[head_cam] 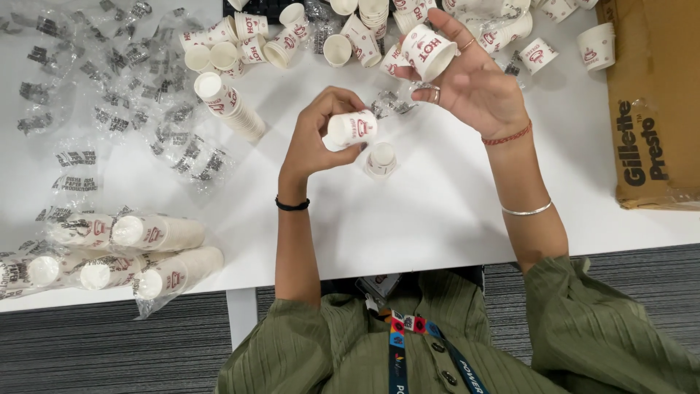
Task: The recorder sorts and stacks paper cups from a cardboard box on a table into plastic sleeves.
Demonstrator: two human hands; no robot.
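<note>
Big white bench (437, 211) is littered with loose paper cups and empty plastic wrappers (109, 95). Left hand (317, 138) grips one small paper cup (352, 129) on its side, right hand (470, 80) pinches another cup (429, 51) higher up, and a third cup (380, 159) sits upside down on the bench between them.

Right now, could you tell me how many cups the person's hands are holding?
2: one paper cup in the left hand, one paper cup in the right hand. Nested cups would be hidden.

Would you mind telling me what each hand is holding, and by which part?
The left hand grips a paper cup around its side, lying sideways. The right hand holds another paper cup by its side wall, fingers wrapped behind it.
</note>
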